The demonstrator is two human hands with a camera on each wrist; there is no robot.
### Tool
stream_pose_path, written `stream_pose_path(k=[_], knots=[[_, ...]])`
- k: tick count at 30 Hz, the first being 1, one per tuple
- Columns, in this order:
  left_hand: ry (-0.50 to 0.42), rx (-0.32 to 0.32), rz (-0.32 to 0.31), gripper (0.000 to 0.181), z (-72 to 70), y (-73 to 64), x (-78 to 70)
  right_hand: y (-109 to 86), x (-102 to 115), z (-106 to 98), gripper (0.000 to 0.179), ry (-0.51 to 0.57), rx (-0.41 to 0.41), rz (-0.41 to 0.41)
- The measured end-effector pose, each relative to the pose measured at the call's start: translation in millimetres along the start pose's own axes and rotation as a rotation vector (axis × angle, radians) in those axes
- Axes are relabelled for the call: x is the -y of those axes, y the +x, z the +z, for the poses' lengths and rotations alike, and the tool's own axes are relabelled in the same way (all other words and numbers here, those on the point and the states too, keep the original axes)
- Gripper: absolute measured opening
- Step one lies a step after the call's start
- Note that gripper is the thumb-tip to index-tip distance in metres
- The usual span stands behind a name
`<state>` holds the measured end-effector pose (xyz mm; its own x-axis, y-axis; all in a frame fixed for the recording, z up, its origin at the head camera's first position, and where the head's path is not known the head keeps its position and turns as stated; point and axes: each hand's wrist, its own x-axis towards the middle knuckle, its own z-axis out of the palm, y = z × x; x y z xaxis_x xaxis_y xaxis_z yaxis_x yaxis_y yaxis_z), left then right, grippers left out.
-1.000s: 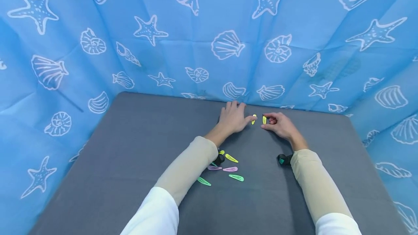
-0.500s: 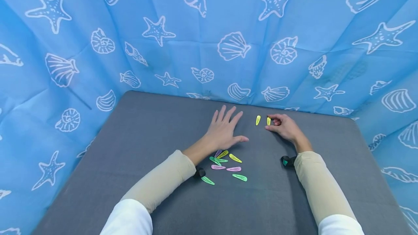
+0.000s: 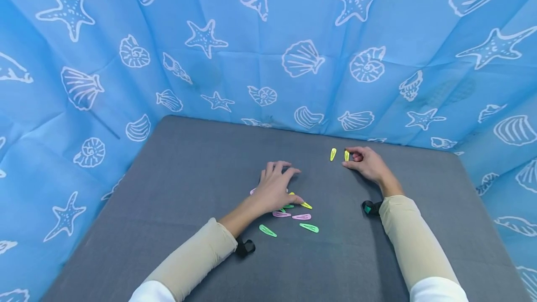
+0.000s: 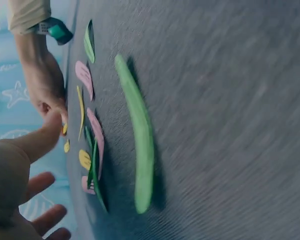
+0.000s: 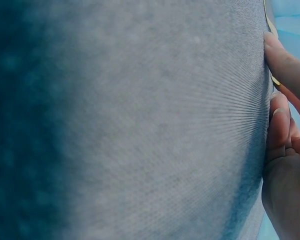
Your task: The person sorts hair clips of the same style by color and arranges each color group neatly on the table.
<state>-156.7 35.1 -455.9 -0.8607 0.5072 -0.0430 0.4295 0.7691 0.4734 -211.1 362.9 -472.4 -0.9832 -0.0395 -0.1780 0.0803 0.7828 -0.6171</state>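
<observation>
My right hand is at the back right of the table, thumb and forefinger pinching a yellow snap hair clip by its ends. Just left of it lies a second yellow clip. Over the loose group of clips in the middle hovers my left hand, fingers spread and loosely bent, holding nothing. Its thumb tip overlaps another yellow clip in the head view. Pink clips and green clips lie around it, some hidden under the hand. In the left wrist view a green clip is closest.
A grey cloth covers the table. Behind it and at both sides hangs a blue curtain with white shells and starfish, meeting the table's back edge near my right hand. Black straps with cameras sit at both wrists.
My left hand has left the yellow clip at the back and drawn toward me and left, over the clip group. My right hand stays at its yellow clip. The head view has shifted slightly.
</observation>
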Motion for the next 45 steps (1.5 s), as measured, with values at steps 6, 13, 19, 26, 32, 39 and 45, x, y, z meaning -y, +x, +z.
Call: stream_pose_path(k=[6, 13, 19, 26, 32, 39, 45], knots=[[-0.126, 0.033, -0.055, 0.038, 4.5, -5.9, 4.1, -2.1, 1.1, -1.7, 0.057, -0.004, 0.004, 0.01], [-0.151, 0.035, -0.068, 0.02, 8.1, -4.5, 3.2, -1.9, 3.0, -1.2, 0.058, 0.001, 0.014, 0.019], [-0.095, 0.022, -0.038, 0.017, 13.7, -1.8, 1.1, -1.2, 4.7, 0.4, 0.057, 0.008, 0.008, 0.027], [-0.132, 0.043, 0.004, 0.018, 10.3, 0.9, -1.9, -1.3, 4.1, 0.3, 0.058, 0.015, 0.007, 0.031], [-0.318, 0.04, 0.055, 0.009, 2.3, 8.8, -3.0, -2.0, 3.4, 0.2, 0.058, 0.016, 0.004, 0.03], [-0.462, 0.026, 0.054, 0.017, -4.5, 20.8, 1.1, -2.0, 2.5, 0.3, 0.057, 0.022, 0.005, 0.028], [-0.555, 0.014, 0.033, 0.024, -13.9, 47.0, 1.0, -0.9, 1.7, 0.2, 0.057, 0.015, -0.001, 0.026]])
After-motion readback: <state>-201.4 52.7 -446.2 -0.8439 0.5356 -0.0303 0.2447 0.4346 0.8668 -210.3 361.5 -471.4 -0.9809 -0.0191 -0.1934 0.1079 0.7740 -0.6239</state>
